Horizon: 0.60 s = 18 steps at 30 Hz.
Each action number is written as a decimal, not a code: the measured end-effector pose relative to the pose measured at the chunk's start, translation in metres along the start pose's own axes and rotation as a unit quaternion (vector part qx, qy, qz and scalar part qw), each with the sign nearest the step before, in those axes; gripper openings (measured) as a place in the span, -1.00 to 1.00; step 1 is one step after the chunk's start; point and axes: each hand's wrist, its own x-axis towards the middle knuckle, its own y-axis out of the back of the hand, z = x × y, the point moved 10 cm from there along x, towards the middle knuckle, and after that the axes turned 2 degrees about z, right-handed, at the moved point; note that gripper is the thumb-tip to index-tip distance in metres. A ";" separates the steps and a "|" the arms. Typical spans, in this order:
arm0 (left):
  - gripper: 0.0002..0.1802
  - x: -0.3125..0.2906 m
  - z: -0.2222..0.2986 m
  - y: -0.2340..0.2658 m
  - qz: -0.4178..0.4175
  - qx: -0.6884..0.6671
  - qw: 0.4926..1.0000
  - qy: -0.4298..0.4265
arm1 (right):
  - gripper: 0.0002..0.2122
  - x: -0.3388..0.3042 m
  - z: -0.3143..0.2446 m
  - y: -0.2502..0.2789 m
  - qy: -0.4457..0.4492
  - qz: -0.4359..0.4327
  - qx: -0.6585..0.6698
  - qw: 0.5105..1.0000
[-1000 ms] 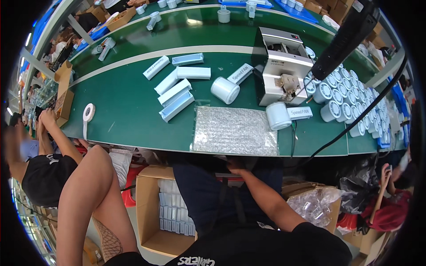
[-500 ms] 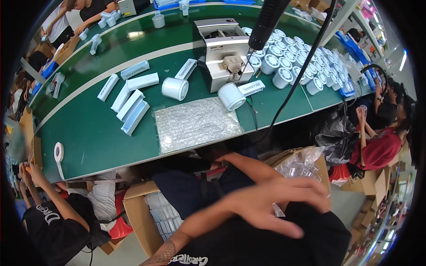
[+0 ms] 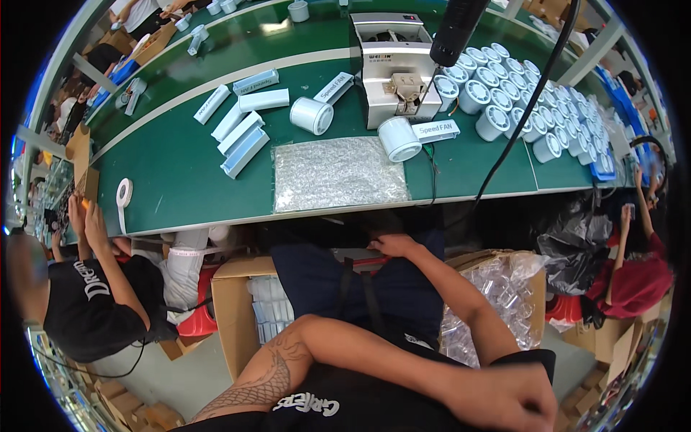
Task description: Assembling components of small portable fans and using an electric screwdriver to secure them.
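My left forearm crosses my body, and my left hand (image 3: 507,397) is beside my right upper arm at the lower right. That hand is smeared by motion and its fingers look bent; nothing shows in it. My right hand (image 3: 394,245) lies on my dark-clad thigh just below the table edge, fingers loosely stretched and partly in shadow, holding nothing visible. On the table beyond are a clear bubble-wrap sheet (image 3: 338,176), a pale blue fan body with handle (image 3: 400,139) at its right corner, and another fan body (image 3: 312,116) behind it. Several handle shells (image 3: 245,153) lie to the left.
A small bench machine (image 3: 396,65) stands behind the sheet, with a hanging electric screwdriver (image 3: 452,39) and cable. Many round fan bodies (image 3: 497,119) crowd the right. A tape roll (image 3: 124,191) is at left. Cartons (image 3: 234,317) flank my legs. People sit on both sides.
My left hand has moved down and right, from spread fingers to a bent shape beside my right arm. My right hand stays on my thigh. The whole view has shifted.
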 end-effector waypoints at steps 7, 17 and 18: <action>-0.84 -0.166 0.213 0.162 0.563 0.727 0.344 -0.190 | -0.66 -0.031 0.056 0.067 -0.009 0.333 0.244 0.911; -0.46 -0.278 0.235 0.227 0.663 0.681 0.297 -0.090 | -0.85 -0.023 0.080 0.043 -0.006 0.247 0.421 0.873; -0.39 -0.299 0.227 0.227 0.687 0.641 0.324 -0.114 | -0.79 -0.032 0.072 0.052 0.025 0.285 0.442 0.850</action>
